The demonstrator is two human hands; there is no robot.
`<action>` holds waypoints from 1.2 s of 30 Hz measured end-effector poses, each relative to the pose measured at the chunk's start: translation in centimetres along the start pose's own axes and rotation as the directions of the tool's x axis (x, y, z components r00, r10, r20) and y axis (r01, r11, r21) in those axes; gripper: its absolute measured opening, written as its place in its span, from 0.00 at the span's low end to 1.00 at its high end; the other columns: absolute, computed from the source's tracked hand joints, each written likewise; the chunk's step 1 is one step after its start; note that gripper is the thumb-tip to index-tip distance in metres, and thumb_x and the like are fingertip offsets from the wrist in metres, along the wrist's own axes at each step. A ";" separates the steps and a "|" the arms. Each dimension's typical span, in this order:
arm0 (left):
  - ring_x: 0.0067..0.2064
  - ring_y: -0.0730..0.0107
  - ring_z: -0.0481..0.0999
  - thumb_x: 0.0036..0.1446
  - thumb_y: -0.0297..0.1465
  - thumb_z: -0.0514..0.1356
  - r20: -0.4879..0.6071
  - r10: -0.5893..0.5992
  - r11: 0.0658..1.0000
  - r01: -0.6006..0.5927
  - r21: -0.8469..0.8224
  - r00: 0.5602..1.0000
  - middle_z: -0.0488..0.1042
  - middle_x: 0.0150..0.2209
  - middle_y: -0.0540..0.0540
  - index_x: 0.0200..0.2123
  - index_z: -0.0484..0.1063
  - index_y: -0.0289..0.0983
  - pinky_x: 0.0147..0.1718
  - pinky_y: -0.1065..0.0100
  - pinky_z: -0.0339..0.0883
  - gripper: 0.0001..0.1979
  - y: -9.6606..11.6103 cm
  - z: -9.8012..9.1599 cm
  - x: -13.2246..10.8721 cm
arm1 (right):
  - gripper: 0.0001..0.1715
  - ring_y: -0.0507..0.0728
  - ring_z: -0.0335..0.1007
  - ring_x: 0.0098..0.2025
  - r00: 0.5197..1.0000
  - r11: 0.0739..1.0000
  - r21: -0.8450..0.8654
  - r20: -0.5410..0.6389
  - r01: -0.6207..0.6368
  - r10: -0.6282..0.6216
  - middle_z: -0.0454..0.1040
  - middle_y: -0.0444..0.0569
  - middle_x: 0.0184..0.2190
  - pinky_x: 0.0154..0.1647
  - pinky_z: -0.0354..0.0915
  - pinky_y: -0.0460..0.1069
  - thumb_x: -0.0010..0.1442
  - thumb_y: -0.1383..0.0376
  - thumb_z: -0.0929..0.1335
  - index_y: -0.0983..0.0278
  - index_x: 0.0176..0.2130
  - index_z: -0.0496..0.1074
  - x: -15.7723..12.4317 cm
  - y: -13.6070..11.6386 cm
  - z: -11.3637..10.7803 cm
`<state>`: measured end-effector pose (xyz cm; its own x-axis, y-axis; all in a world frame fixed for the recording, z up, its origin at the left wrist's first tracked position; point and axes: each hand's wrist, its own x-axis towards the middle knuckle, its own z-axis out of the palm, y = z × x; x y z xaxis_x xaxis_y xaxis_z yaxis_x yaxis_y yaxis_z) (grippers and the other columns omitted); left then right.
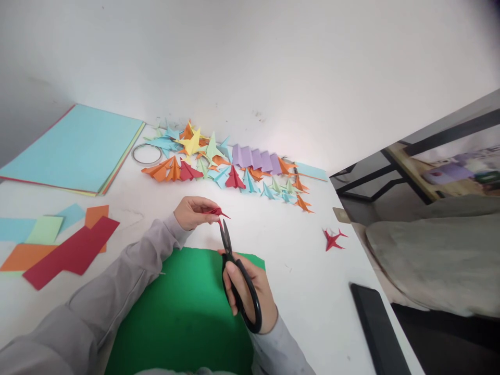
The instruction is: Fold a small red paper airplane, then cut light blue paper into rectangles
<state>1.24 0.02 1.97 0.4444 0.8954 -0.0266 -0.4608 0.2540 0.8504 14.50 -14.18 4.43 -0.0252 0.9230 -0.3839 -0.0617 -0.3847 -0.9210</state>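
Between the thumb and fingers of my left hand (pixel 194 212) is a small red folded paper piece (pixel 216 211), its pointed ends sticking out to the right and downward. My right hand (pixel 252 286) grips black-handled scissors (pixel 250 299), fingers through the loops. The blades point up and away, slightly parted, and their tips meet the lower point of the red paper. Whether they have cut into it I cannot tell. Under both forearms lies a green sheet (pixel 183 307). A finished-looking red paper plane (pixel 333 239) rests apart on the right.
Several colourful folded paper planes (pixel 191 143) line the wall, with purple folded pieces (pixel 255 159) among them. At left are stacked blue sheets (pixel 74 148), a ring (pixel 147 153) and a red paper scrap (pixel 74 250). A black flat object (pixel 378 328) lies near the right edge.
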 end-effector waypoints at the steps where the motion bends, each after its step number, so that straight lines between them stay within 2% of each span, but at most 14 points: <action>1: 0.18 0.76 0.68 0.26 0.24 0.72 0.000 -0.001 1.000 0.001 -0.004 1.000 0.73 0.17 0.48 0.21 0.77 0.32 0.17 0.73 0.62 0.12 0.0 0.0 0.0 | 0.31 0.44 0.52 0.09 1.000 1.000 -0.007 -0.003 0.001 -0.001 0.58 0.36 0.15 0.06 0.51 0.40 0.54 0.48 0.65 0.68 0.47 0.69 0.0 0.0 0.0; 9: 0.18 0.77 0.69 0.25 0.23 0.72 -0.013 -0.008 1.000 0.007 -0.025 1.000 0.74 0.17 0.48 0.21 0.77 0.32 0.17 0.74 0.62 0.12 -0.1 0.0 0.1 | 0.34 0.43 0.51 0.09 1.000 1.000 -0.007 -0.013 -0.018 0.018 0.58 0.36 0.15 0.05 0.51 0.39 0.53 0.46 0.65 0.70 0.47 0.68 -0.1 -0.1 0.1; 36: 0.17 0.76 0.70 0.24 0.23 0.72 -0.014 -0.008 0.999 0.007 -0.044 1.000 0.75 0.17 0.47 0.20 0.77 0.32 0.16 0.75 0.63 0.13 0.0 0.1 0.1 | 0.34 0.43 0.50 0.09 0.997 0.998 0.021 -0.039 -0.059 0.060 0.58 0.35 0.14 0.05 0.52 0.39 0.53 0.45 0.64 0.70 0.46 0.67 -0.3 -0.1 0.6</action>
<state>1.34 0.06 2.02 0.4374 0.8983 -0.0404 -0.4910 0.2762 0.8262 13.95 -14.45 4.64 0.0097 0.8975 -0.4410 -0.0808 -0.4389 -0.8949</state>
